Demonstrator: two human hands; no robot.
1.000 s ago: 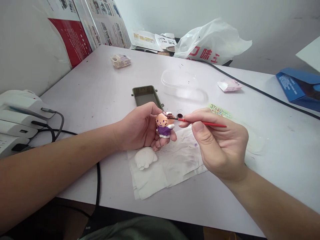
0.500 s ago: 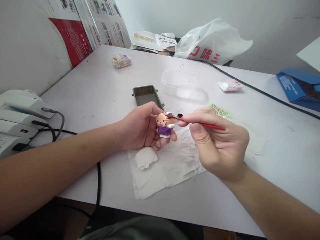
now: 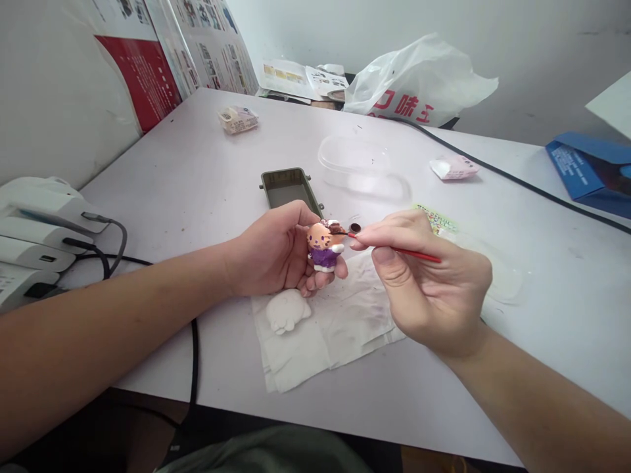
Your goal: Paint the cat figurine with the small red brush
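Observation:
Upright in my left hand [image 3: 280, 253] is a small painted figurine [image 3: 323, 256], with an orange face, a purple body and white feet and arm. Dark brown paint covers part of the top of its head. My right hand [image 3: 428, 276] pinches a thin red paintbrush [image 3: 417, 255], whose dark tip meets the brown patch on the head. Just behind the brush is a small round pot of dark paint [image 3: 355, 227]. Below my left hand, an unpainted white figurine [image 3: 286, 311] lies on stained paper tissues [image 3: 300, 358].
An olive-green tray [image 3: 290, 187] and a clear plastic container [image 3: 365, 171] stand beyond my hands. Small packets [image 3: 238, 120] lie further back. A power strip [image 3: 34, 236] with cables is at left, a blue box [image 3: 586, 174] at right. A black cable [image 3: 493, 176] crosses the table.
The brush and my right hand have shifted very slightly, with the tip still at the figurine's head. My left hand holds the figurine almost unmoved.

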